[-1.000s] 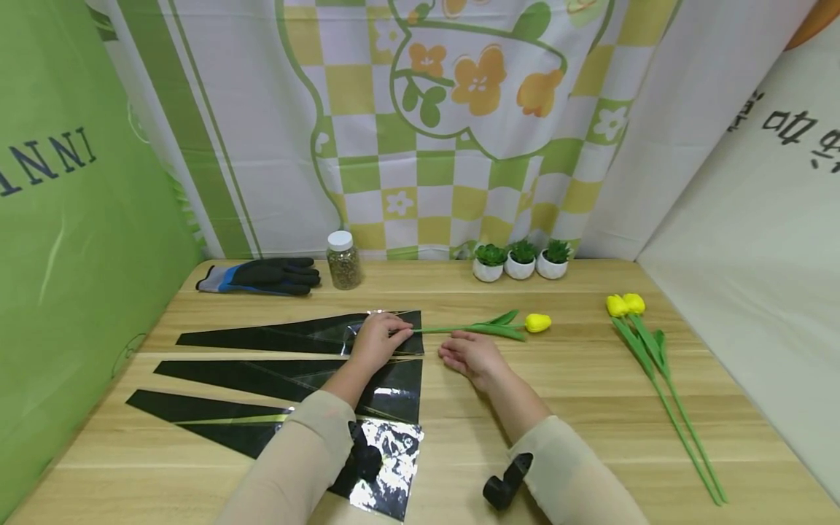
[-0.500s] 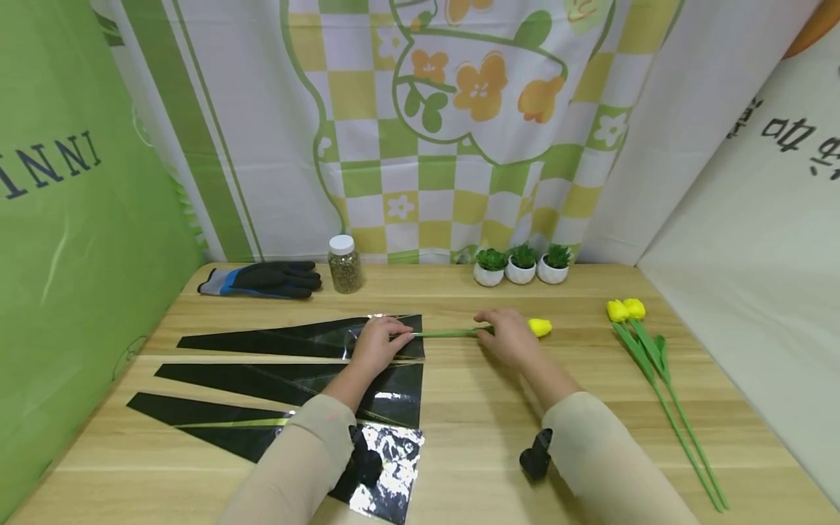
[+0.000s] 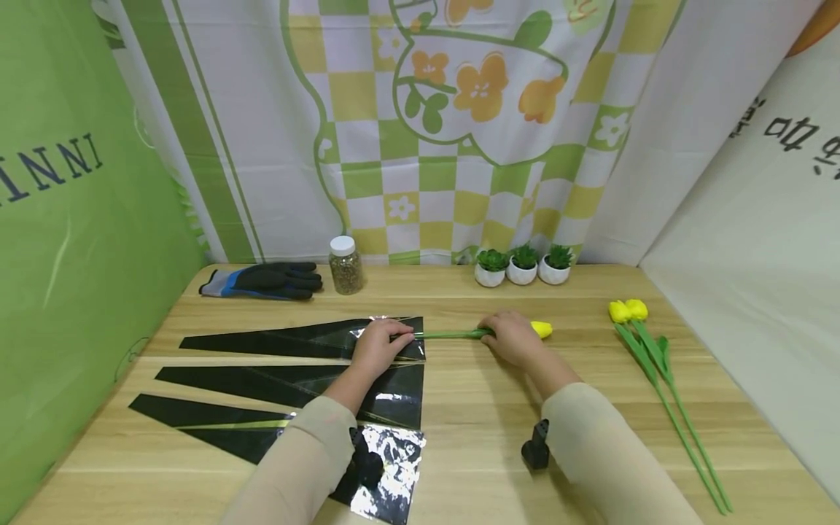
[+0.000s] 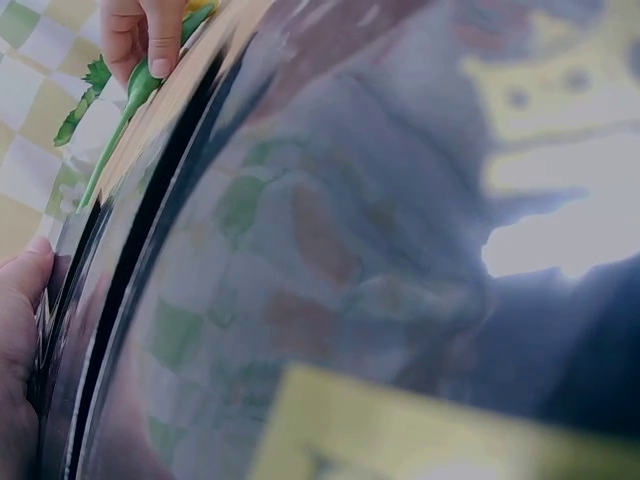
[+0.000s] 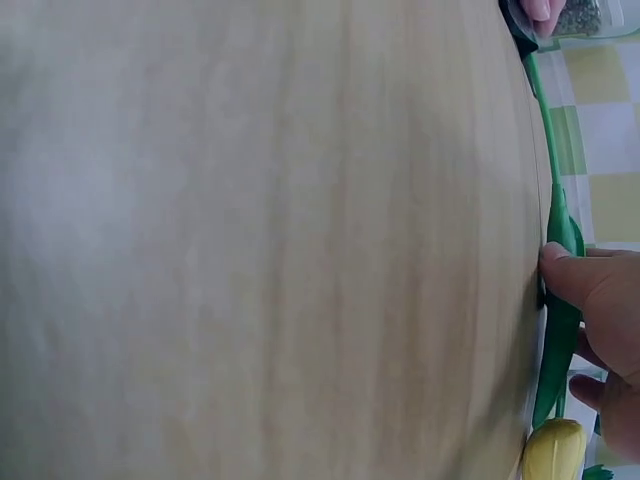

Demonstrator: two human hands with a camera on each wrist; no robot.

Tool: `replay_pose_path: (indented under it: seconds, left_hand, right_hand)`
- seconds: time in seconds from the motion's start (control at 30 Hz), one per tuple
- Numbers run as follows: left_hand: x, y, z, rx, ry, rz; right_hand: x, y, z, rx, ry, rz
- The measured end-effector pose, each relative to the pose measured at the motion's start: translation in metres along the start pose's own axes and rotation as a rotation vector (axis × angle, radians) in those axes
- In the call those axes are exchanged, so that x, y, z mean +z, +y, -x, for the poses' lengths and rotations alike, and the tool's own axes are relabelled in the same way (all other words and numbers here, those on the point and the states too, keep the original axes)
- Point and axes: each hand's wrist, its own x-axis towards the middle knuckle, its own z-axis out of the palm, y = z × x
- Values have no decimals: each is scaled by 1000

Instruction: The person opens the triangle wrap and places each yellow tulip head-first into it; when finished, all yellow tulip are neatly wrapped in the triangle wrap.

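Observation:
A yellow artificial tulip (image 3: 541,329) lies level above the table, its stem running left into the mouth of the farthest black tapered plastic flower sleeve (image 3: 282,340). My right hand (image 3: 512,337) pinches the tulip at its green leaves, just below the bloom; thumb and fingers show on the leaf (image 5: 560,345) in the right wrist view. My left hand (image 3: 380,346) grips that sleeve near its wide end, where the stem enters; its thumb (image 4: 35,265) lies at the sleeve's edge in the left wrist view. Its other fingertips are mostly hidden.
Two more black sleeves, a middle one (image 3: 394,394) and a near one (image 3: 387,474), lie below the first. Two yellow tulips (image 3: 663,379) lie at the right. Along the back are a work glove (image 3: 262,281), a lidded jar (image 3: 345,270) and three potted succulents (image 3: 522,266).
My right hand has moved right and up from beside the stem and has taken hold of the tulip at its leaves. My left hand has stayed at the sleeve's mouth.

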Motion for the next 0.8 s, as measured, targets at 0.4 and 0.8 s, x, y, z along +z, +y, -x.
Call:
replay_pose_path:
  seconds: [0.4, 0.8]
  left_hand:
    - [-4, 4, 3, -24, 18, 28]
    - [-1, 2, 2, -34, 12, 35]
  right_hand:
    - [12, -32, -11, -20, 17, -38]
    - [25, -56, -21, -70, 56, -81]
